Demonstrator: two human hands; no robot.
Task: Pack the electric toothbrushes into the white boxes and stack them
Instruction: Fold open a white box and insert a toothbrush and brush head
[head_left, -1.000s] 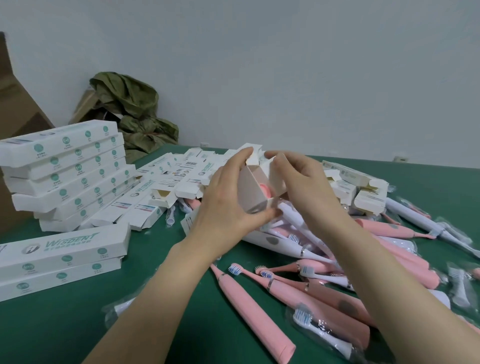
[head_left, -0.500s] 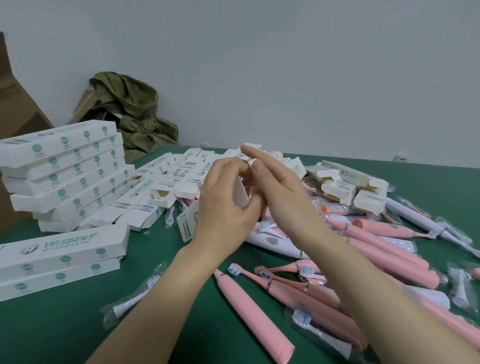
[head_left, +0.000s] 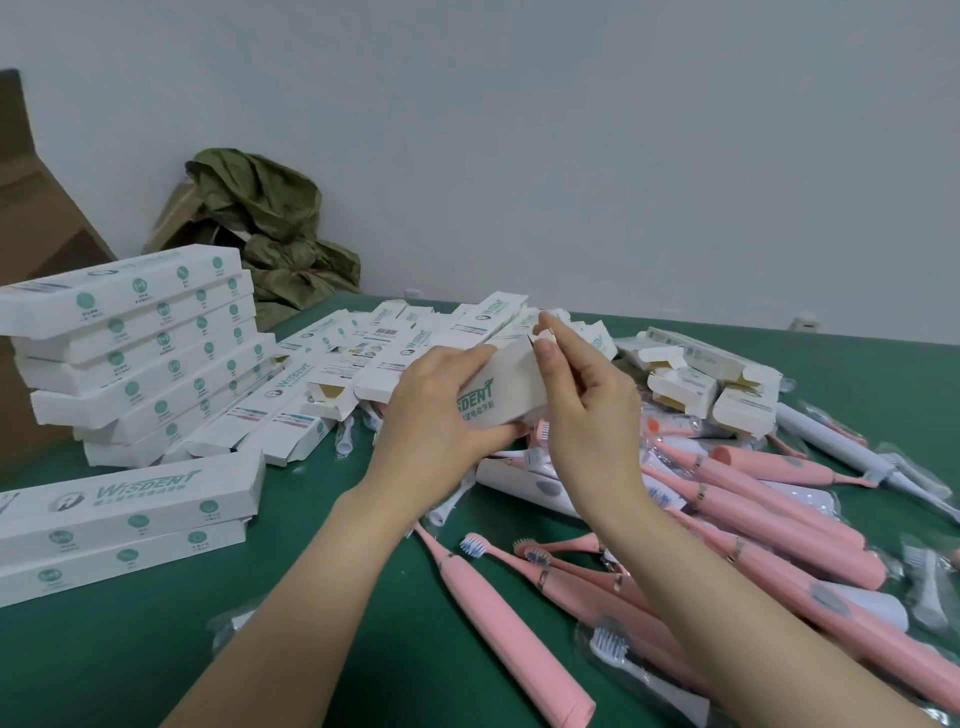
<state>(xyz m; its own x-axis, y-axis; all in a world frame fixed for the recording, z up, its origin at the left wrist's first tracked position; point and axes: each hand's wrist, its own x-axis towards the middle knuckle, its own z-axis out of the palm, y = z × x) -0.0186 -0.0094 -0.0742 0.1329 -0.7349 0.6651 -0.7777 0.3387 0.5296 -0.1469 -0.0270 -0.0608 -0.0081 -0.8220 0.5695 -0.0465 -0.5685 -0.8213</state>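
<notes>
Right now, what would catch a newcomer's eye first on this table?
The two hands at the centre: the left hand grips a white Wisdent box while the right hand pinches its far end. To the right, a heap of pink electric toothbrushes sprawls over the green table; on the left stands a stack of white boxes.

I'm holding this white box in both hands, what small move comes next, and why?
Probably tuck the end flap in to close it: your left hand grips the box, your right hand pinches the flap at its far end, and that end looks not yet shut.
</notes>
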